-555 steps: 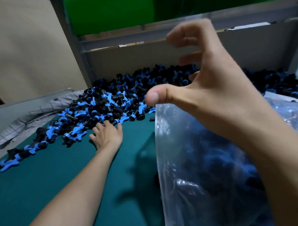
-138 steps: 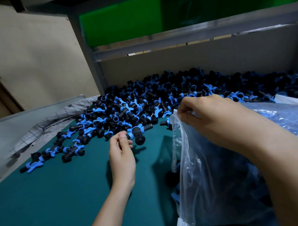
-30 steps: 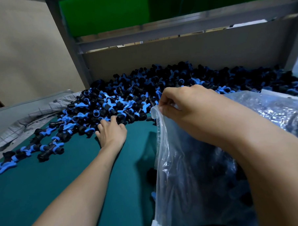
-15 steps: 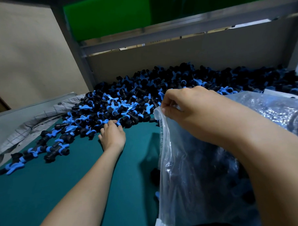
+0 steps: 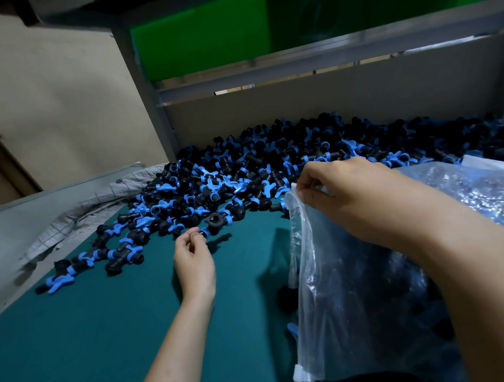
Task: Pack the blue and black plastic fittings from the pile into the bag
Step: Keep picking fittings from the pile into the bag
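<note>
A clear bag [image 5: 351, 302], dark with fittings already inside, is held upright on the green table [image 5: 92, 327]; its rim is pinched by the right hand [image 5: 349, 192]; a single fitting [image 5: 215, 221] appears to be pinched at the fingertips of the left hand [image 5: 194, 262], just at the near edge of the pile [image 5: 273, 166]; the pile is heaped against the grey back board [image 5: 327, 101].

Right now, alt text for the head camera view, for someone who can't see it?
A person's right hand pinches the top edge of a part-filled clear bag, while the left hand pinches one blue and black fitting at the near edge of a pile on a teal tabletop.
</note>
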The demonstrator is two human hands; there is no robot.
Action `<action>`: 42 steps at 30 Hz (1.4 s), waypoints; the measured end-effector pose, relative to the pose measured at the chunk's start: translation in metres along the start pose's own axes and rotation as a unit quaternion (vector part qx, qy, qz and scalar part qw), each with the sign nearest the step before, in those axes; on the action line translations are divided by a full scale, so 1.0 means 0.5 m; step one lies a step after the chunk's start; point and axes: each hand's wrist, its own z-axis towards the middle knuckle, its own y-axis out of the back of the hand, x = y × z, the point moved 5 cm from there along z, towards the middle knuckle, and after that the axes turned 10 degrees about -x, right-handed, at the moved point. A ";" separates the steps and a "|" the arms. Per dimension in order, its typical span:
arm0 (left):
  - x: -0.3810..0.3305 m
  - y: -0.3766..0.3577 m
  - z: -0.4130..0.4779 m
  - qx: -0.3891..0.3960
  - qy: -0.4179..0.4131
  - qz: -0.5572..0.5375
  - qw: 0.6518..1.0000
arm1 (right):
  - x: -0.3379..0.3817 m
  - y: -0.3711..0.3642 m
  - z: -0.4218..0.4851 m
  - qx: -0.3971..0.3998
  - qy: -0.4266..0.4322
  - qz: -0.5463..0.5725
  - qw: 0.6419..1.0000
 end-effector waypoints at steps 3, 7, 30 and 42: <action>-0.007 0.000 -0.002 0.003 -0.001 -0.007 1.000 | 0.000 -0.001 -0.002 -0.002 -0.004 -0.002 1.000; -0.009 0.000 -0.004 0.006 0.000 -0.010 1.000 | 0.000 -0.001 -0.001 0.000 -0.003 -0.013 1.000; 0.005 -0.016 -0.013 0.081 0.430 -0.432 0.789 | 0.004 -0.002 0.001 0.005 0.002 -0.021 1.000; 0.005 -0.027 -0.021 0.111 0.417 -0.392 0.812 | 0.004 -0.002 0.001 0.002 0.003 -0.025 1.000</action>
